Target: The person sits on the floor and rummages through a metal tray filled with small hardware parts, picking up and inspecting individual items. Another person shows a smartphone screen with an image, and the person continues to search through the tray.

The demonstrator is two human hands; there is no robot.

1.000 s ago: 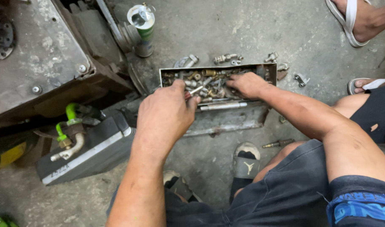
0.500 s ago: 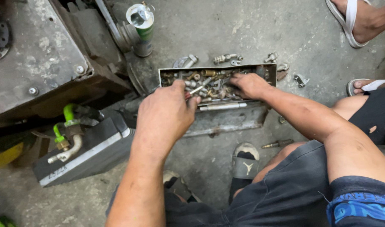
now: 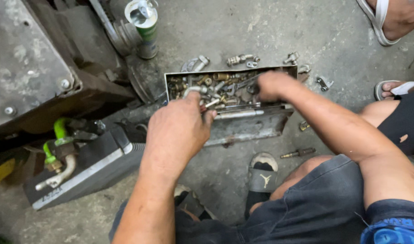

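Both hands' fingers (image 3: 202,106) curl among box (image 3: 243,131) fittings (image 3: 220,86).

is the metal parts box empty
No, the metal box is packed with brass and steel fittings, and both the left hand and right hand reach in.

The left hand (image 3: 177,131) is sliding slightly leftward along the near edge of the metal parts box (image 3: 279,122). The right hand (image 3: 270,86) is digging a little further in among the brass fittings (image 3: 207,83).
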